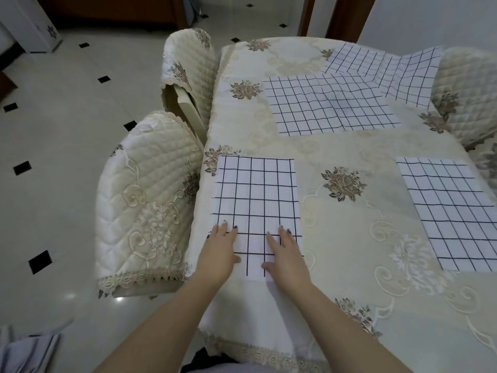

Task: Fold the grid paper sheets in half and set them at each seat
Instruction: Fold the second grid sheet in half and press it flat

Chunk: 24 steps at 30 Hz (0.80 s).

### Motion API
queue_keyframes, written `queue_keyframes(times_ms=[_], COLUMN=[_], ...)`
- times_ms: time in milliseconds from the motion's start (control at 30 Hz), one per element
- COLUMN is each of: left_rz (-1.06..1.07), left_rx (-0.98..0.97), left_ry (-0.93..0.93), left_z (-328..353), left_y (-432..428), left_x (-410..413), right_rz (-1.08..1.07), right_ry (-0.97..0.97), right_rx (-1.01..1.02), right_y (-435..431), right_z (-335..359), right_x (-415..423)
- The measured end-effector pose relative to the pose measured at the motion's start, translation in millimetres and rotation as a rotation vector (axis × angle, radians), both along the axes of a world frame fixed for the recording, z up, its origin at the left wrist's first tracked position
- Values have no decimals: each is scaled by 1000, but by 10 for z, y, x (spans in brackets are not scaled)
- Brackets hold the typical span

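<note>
The sheet [255, 195] lies flat at the left edge of the counter [336, 146]. The left hand [219, 251] and right hand [286, 255] rest on its near end, fingers [284, 236] straight, grasping nothing.

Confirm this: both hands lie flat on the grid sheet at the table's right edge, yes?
Not quite. In the head view, the left hand and right hand lie flat on the grid sheet at the left edge of the table, not the right.

Four grid paper sheets [256, 195] lie on one table [349, 265]. Two chair backs [150, 200] at frame left, at least one at upper right. Two hands: left hand [220, 249], right hand [286, 254].
</note>
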<state>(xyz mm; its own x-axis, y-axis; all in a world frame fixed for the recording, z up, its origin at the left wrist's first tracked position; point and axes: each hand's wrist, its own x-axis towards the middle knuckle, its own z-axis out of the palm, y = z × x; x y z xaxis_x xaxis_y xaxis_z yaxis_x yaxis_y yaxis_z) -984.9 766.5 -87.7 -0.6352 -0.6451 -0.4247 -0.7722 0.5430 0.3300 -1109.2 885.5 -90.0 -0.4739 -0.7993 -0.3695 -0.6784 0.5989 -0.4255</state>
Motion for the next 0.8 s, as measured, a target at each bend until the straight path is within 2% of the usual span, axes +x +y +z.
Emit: queue_keyframes(times_ms=[100,200,333,433,800], left_rz=[45,40,66,16,-33], left_rx=[3,-109,-102,-130,-152], left_ry=[-48,-72,123,187,15], left_z=[4,55,181,208,-33], left_y=[-80,-110,-170,-281,-903], left_x=[50,29,-142,-369,-1138], right_rz=[-58,-93,-91,-50,78], right_ry=[-4,35,30,30,98], right_rx=[76,97,10,-3,122], right_y=[33,-16,-259,-516,-1385], right_z=[61,124,232,254,121], right_x=[-106,-168,-293,-417,-880])
